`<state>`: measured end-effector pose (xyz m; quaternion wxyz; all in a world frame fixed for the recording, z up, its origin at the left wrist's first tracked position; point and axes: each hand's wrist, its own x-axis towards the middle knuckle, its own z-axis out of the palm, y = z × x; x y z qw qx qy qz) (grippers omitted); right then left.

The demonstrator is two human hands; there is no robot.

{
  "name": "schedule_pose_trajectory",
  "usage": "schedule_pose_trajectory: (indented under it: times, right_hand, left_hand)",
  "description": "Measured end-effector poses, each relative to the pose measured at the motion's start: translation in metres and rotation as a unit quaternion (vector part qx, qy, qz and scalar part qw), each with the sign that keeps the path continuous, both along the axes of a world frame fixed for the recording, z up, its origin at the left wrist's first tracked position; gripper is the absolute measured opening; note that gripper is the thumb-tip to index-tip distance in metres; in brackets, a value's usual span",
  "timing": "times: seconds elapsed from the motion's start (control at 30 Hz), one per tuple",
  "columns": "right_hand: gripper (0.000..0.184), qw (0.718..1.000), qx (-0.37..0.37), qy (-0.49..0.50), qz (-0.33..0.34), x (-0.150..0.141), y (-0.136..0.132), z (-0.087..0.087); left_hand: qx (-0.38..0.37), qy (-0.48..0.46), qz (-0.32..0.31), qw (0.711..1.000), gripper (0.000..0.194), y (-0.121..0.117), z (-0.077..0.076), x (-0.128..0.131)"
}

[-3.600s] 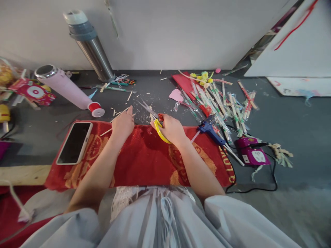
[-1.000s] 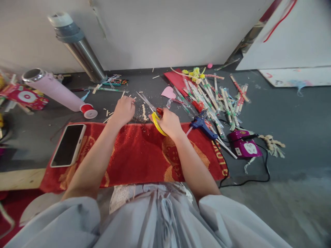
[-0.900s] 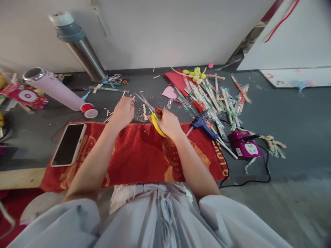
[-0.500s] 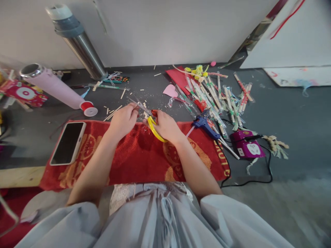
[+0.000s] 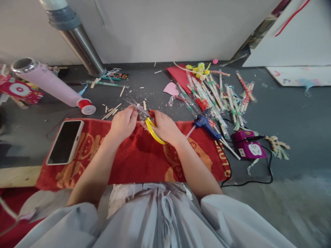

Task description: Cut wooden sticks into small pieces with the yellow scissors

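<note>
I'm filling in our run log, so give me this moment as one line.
right hand: holding scissors, open | left hand: fingertips near scissors | sticks: beside left hand | phone: on red towel

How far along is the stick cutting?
Looks partway. Done: short pale pieces lie loose on the dark table. In hand: the right hand holds the yellow-handled scissors, blades parted, at the fingertips of the left hand; what those fingers pinch is too small to make out. Left, apparently: longer pale sticks beside the left hand. Can't tell how many need cutting.
</note>
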<state>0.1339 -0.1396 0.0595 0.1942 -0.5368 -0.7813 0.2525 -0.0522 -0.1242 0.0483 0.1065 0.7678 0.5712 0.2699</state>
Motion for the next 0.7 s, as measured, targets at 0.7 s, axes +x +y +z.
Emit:
schedule_pose_trajectory:
  times: [0.7]
  right_hand:
    - [0.056, 0.998, -0.034, -0.056, -0.009, -0.002, -0.001, 0.011]
  left_hand:
    - [-0.056, -0.003, 0.040, 0.998, 0.028, -0.005, 0.009, 0.007]
